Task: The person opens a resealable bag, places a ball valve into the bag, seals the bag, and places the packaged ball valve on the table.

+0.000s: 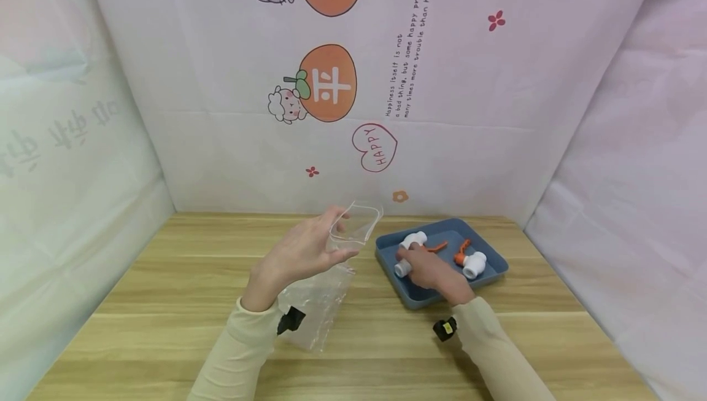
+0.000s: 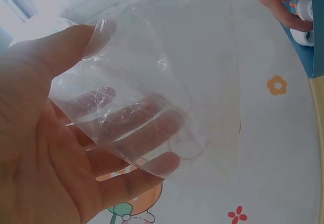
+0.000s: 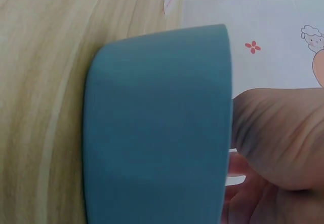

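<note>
My left hand holds a clear plastic bag above the table, its mouth spread between thumb and fingers. In the left wrist view, the fingers show through the film of the bag. My right hand reaches into the blue tray, its fingers around a white ball valve; much of the grip is hidden. Just beyond the fingers show a white valve body and an orange lever; whether they belong to the held piece I cannot tell. Another white ball valve lies right of the hand.
Under the left forearm, more clear plastic lies on the wooden table. A printed white cloth rises behind the table, with white cloth on both sides. The tray's tall outer wall fills much of the right wrist view.
</note>
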Motion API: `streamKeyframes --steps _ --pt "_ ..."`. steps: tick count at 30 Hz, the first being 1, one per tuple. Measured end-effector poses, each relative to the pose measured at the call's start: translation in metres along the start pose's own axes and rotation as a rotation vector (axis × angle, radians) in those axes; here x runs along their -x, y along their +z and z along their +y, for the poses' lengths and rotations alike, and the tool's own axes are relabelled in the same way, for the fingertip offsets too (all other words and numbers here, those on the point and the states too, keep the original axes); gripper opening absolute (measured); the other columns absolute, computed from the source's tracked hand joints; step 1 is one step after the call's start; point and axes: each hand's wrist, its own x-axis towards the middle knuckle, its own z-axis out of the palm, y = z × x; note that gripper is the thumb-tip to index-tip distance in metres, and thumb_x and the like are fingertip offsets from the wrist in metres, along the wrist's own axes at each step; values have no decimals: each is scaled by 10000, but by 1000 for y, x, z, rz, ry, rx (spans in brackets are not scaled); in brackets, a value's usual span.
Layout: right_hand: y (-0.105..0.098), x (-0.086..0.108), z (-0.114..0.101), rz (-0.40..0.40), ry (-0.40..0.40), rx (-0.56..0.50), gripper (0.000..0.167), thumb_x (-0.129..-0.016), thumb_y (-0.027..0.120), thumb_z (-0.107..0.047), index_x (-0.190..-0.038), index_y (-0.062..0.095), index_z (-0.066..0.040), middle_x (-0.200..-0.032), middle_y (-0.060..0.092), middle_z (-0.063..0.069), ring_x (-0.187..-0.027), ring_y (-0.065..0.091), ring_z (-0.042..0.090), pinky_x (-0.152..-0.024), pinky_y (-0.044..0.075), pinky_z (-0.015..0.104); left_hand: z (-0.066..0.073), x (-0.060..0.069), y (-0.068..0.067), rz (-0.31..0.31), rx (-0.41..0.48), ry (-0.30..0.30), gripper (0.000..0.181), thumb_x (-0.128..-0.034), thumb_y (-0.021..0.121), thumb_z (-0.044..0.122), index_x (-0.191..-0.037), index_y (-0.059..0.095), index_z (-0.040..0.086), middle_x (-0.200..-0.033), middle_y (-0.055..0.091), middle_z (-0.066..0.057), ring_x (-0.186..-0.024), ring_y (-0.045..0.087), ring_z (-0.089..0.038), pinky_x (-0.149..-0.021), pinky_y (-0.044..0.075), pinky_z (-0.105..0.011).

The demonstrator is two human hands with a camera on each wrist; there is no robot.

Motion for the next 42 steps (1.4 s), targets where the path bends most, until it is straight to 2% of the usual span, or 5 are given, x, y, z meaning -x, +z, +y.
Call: streamKeyframes --steps 6,16,26,33,42 --pt "-3 0 3 12 -21 -38 373 -882 590 71 -1217 610 -92 -1142 578 142 -931 575 209 -791 521 398 0 0 -2 2 3 -4 577 -852 761 361 -1301 482 130 -1067 681 -11 -736 622 -117 -670 498 -264" --pt "-24 8 8 168 -133 -139 323 -877 680 -38 -1191 618 -81 -1093 609 139 -972 598 278 -796 518 464 0 0 -3 -2 0 -18 574 -853 759 365 -1301 479 139 -1073 669 5 -746 617 -112 -681 496 -269" --pt "-52 24 8 212 -124 -420 385 -913 642 -87 -1289 565 -120 -1105 609 116 -691 600 128 -604 508 276 0 1 -3 -2 -9 -16 572 -853 760 363 -1295 478 136 -1061 665 7 -726 602 -104 -668 487 -257" --pt "-70 39 -3 270 -106 -521 445 -934 658 -151 -1362 535 -155 -1166 635 113 -857 658 189 -664 529 301 -1 0 -1 -14 3 -11 584 -853 762 354 -1306 473 125 -1065 666 -14 -713 589 -102 -655 480 -253" --pt "-87 56 -12 340 -211 -627 444 -925 651 -63 -1352 535 -108 -1139 652 136 -873 667 154 -639 561 299 -1 0 0 -12 4 -14 589 -845 769 353 -1303 478 124 -1043 658 4 -708 580 -96 -668 480 -258"
